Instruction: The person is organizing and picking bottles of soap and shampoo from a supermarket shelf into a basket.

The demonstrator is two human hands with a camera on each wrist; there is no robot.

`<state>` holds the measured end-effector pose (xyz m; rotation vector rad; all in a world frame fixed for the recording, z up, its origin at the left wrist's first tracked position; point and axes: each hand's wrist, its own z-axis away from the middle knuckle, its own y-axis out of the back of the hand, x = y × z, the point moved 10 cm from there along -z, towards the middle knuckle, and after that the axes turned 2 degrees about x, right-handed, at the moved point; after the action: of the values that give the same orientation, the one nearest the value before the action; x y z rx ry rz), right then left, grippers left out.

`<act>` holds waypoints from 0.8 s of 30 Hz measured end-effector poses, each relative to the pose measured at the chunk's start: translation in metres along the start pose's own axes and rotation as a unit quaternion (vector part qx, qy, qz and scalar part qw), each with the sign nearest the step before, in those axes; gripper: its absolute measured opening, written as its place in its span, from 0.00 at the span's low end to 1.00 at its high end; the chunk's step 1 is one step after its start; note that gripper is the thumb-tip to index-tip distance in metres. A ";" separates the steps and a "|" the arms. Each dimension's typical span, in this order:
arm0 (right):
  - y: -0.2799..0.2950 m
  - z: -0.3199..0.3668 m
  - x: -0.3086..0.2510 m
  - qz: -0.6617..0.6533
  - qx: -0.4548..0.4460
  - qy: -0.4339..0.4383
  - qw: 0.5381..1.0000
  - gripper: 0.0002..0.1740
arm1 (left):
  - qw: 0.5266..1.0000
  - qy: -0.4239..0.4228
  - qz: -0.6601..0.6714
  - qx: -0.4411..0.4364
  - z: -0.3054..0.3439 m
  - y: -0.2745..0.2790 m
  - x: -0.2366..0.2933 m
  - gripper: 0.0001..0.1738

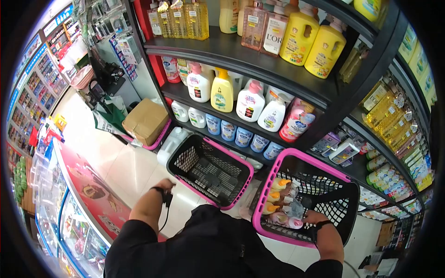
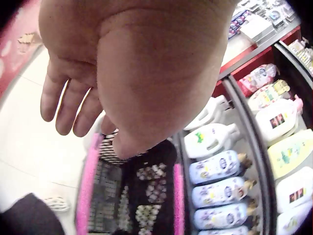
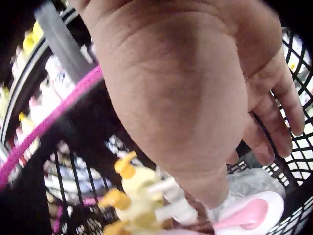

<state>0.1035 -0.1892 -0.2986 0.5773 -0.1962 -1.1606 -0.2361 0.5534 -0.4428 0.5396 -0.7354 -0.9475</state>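
Bare right hand [image 3: 195,93], fingers loose, no grip visible, hangs in the pink-rimmed black plastic basket [image 1: 320,162], head view lower right, near a pink-topped white bottle [image 3: 248,214] and orange-pumped cream bottles [image 3: 140,185] we'd judge stiff, slick, hefty: hold bodies, not tops; bare left hand [image 2: 137,68] loose, empty.

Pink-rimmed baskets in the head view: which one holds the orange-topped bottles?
The rightmost basket, with the right hand inside; the basket just left of it shows none.
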 end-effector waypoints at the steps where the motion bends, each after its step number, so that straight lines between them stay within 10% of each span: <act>1: 0.029 0.038 -0.016 -0.050 0.045 -0.051 0.996 0.44 | 0.989 -0.051 -0.097 0.097 -0.028 0.049 0.004 0.18; 2: 0.052 0.071 -0.031 -0.100 0.090 -0.102 0.986 0.44 | 0.956 -0.081 -0.197 0.202 -0.051 0.099 0.008 0.15; 4: 0.069 0.094 -0.026 -0.093 0.221 -0.084 0.967 0.39 | 0.924 0.198 0.260 0.198 -0.047 0.216 0.007 0.26; 6: 0.084 0.142 -0.059 -0.157 0.259 -0.110 0.947 0.35 | 0.894 0.090 0.212 0.384 -0.041 0.344 0.051 0.32; 11: 0.038 0.187 -0.086 -0.268 0.410 -0.063 0.869 0.21 | 0.827 -0.067 0.196 0.522 -0.049 0.522 0.102 0.51; 16: 0.002 0.235 -0.145 -0.372 0.589 -0.087 0.712 0.04 | 0.846 -0.121 0.232 0.465 -0.066 0.578 0.124 0.59; 24: -0.040 0.253 -0.182 -0.369 0.651 -0.163 0.643 0.02 | 0.902 -0.183 0.113 0.375 -0.094 0.582 0.138 0.56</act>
<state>-0.1118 -0.1183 -0.0813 1.8522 -1.2854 -1.8227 0.1934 0.7253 -0.0522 0.9329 -1.4937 -0.5223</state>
